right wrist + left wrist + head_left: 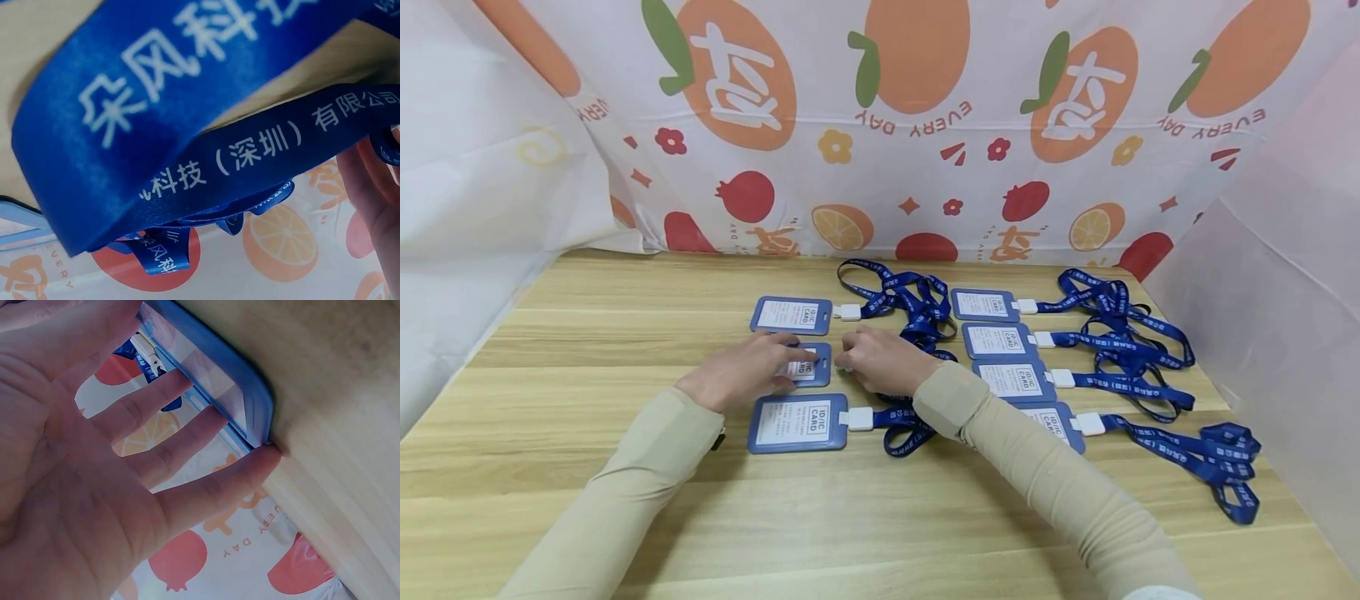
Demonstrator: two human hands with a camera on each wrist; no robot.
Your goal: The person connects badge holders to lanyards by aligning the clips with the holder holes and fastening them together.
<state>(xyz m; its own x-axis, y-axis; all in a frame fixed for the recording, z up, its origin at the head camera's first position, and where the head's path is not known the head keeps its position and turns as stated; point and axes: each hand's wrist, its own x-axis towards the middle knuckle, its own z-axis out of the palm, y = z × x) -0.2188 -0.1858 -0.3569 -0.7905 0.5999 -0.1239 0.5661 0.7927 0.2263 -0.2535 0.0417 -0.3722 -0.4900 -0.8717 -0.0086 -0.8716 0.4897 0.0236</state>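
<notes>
My left hand (741,369) reaches over the middle of three blue ID card holders (817,372) in the left column. Its fairly straight fingers touch the holder's face and edge, closely seen in the left wrist view on the blue frame (259,400). At the holder's slotted end, my right hand (886,362) has its fingers curled, seemingly pinching the lanyard end; the clip there is hidden. Loops of printed blue lanyard (150,94) fill the right wrist view. Above and below lie two more holders, the upper (790,315) and the lower (797,423), each with a white clip.
To the right, several similar card holders (985,305) form a second column, their lanyards (1120,342) bunched towards the table's right side. All lie on a wooden table (587,350). Behind stands a fruit-printed curtain (910,158).
</notes>
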